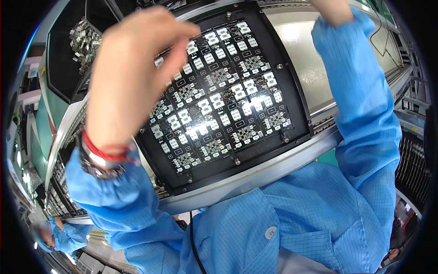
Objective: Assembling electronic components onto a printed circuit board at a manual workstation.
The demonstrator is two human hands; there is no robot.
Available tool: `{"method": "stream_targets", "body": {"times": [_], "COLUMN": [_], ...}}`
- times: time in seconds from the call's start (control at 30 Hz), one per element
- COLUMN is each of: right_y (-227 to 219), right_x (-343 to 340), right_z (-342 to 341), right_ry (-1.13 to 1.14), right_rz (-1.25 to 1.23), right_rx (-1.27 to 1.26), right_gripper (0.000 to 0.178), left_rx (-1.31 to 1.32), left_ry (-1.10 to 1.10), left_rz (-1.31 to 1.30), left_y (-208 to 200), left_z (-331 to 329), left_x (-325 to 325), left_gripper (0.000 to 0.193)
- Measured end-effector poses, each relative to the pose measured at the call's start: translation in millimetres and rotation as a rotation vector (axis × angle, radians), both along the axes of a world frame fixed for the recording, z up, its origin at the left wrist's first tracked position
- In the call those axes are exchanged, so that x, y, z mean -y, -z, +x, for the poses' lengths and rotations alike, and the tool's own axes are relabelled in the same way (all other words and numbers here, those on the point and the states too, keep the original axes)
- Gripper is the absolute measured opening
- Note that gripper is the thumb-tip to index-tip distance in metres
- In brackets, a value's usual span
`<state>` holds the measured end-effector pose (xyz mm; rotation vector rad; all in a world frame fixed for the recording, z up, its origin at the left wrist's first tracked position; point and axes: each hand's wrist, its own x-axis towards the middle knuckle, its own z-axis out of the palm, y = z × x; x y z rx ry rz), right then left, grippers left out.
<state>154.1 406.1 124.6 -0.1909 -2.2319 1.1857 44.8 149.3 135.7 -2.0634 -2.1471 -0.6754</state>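
A bare left hand (137, 59), blurring, is hanging over the upper left part of a black rectangular circuit-board panel (223, 91) with rows of white square components. The left grip is bending, thumb and fingers pointing toward the panel's top rows; whether it is pinching anything, the blur is not letting me tell. A red cord bracelet (102, 153) and a dark beaded band (107, 172) are circling that wrist, just above a blue checked fabric sleeve (109, 192).

The panel is lying flat inside a black frame (292, 98) with small metal posts, and a long silver metal rail (255, 170) is running along its near side. The bare right hand (335, 10) is reaching past the upper edge of the view, beyond a pale, shiny metal plate (305, 64) to the frame's right; its grip is lying out of sight, so I cannot tell its state.

At upper left, a black angular bin (59, 68) is holding a heap of small silvery pieces (84, 43). At lower left, another person in blue (68, 237) is appearing.
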Motion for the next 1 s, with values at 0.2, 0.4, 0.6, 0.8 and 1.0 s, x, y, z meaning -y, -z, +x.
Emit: {"method": "stream_targets", "body": {"times": [0.2,0.4,0.6,0.8,1.0], "right_y": [26.9,12.2,14.1,20.2,9.2], "right_x": [-51.8,-34.3,-35.1,-49.2,-44.6], "right_z": [-70.9,-62.4,-54.8,-51.8,-34.0], "right_ry": [-0.139,-0.061,0.066,0.102,0.138], "right_rz": [0.477,0.635,0.611,0.571,0.44], "right_rx": [0.667,0.588,0.33,0.154,0.118], "right_gripper": [0.034,0.019,0.016,0.018,0.018], "left_rx": [0.564,0.617,0.61,0.654,0.553], "left_ry": [-0.153,-0.088,-0.03,-0.129,-0.112], "left_rz": [-0.065,-0.12,-0.087,-0.105,-0.132], "left_y": [31.1,39.4,45.0,44.7,42.3], "left_z": [39.2,39.9,38.1,45.0,45.4], "left_x": [31.3,35.2,33.4,28.4,23.8], "left_gripper": [0.025,0.014,0.019,0.021,0.018]}}
